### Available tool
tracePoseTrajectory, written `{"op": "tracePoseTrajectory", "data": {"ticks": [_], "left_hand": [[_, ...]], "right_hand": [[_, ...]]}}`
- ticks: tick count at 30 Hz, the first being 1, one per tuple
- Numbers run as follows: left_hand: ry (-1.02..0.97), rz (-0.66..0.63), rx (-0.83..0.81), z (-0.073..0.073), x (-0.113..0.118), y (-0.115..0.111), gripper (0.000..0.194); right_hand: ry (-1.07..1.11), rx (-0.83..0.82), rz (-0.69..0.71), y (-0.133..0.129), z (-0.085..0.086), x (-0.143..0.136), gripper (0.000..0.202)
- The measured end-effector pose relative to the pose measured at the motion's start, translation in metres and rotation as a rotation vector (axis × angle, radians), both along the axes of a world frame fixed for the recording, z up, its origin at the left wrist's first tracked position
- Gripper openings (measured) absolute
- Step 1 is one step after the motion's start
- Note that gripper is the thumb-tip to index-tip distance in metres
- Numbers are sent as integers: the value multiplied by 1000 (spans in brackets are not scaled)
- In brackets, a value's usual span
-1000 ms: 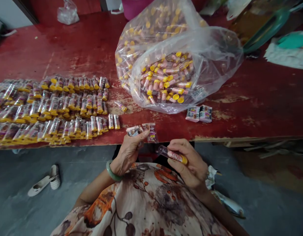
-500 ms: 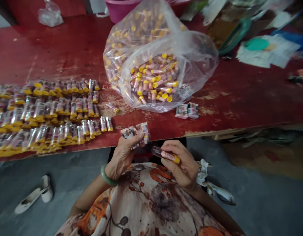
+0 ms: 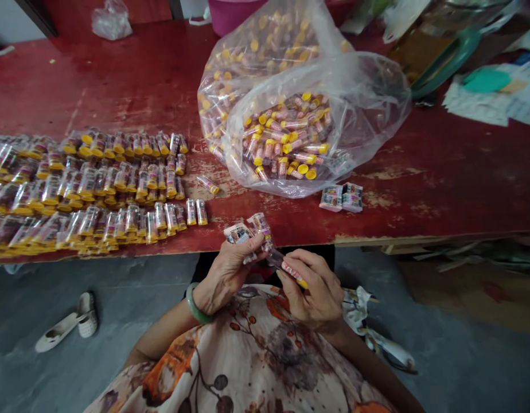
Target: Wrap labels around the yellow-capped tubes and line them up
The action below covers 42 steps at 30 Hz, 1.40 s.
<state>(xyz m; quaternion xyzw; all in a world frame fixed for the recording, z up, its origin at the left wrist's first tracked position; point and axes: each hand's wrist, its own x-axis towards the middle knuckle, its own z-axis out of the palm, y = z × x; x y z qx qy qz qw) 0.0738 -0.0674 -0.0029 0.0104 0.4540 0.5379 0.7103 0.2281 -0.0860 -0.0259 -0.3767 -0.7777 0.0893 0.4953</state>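
Between thumb and fingers, my left hand (image 3: pixel 230 267) pinches printed plastic sleeves (image 3: pixel 240 234) at the table's front edge; one sleeve stands out toward the right. My right hand (image 3: pixel 314 287) is closed round a clear tube (image 3: pixel 294 274) with pinkish-red bits inside and a yellow cap toward my palm. The tube's clear end meets the lower end of the right-hand sleeve; whether it is inside the sleeve I cannot tell. Beyond my hands, a big clear bag (image 3: pixel 368 109) lies open with many yellow-capped tubes (image 3: pixel 286 137) in it.
Rows of sleeved tubes (image 3: pixel 88 180) cover the left of the red table (image 3: pixel 420 189). One lone tube (image 3: pixel 208 184) lies beside them. Two stacks of sleeves (image 3: pixel 341 197) lie right of centre. A teal-handled jug (image 3: pixel 445 63) and papers stand at the back right.
My right hand has brought the tube left, up against the sleeve in my left hand. The whole view has shifted, so the table's things appear farther right.
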Motion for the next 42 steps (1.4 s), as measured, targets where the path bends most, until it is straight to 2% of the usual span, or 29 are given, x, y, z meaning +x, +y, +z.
{"op": "tracePoseTrajectory", "data": {"ticks": [3, 5, 13, 19, 21, 25, 28, 33, 37, 40, 42], "left_hand": [[6, -8, -10, 4, 1, -1, 39], [28, -5, 3, 3, 1, -2, 41], [170, 62, 92, -14, -3, -3, 38], [24, 26, 11, -17, -5, -1, 38], [-13, 11, -28, -16, -5, 0, 39], [-46, -11, -70, -13, -6, -1, 38], [-47, -53, -72, -13, -6, -3, 37], [4, -66, 57, -17, -5, -6, 34], [92, -60, 99, -21, -4, -8, 37], [126, -68, 127, -22, -4, -9, 36], [121, -57, 146, -21, -5, -8, 35]], "right_hand": [[-23, 60, -73, 1, 0, -3, 35], [-22, 78, -60, 2, 0, -5, 36], [-102, 128, -65, 4, -9, -4, 37], [167, -135, -20, 4, 0, -5, 24], [202, -166, -26, 5, 4, -4, 23], [195, -120, -8, 6, 7, -6, 25], [155, -99, 1, 7, 3, -8, 27], [9, 18, -66, 4, -4, -8, 32], [4, 7, -52, 4, -5, -13, 35], [-6, 82, -67, 9, -7, -20, 38], [-15, 93, -23, 15, -7, -21, 37]]}}
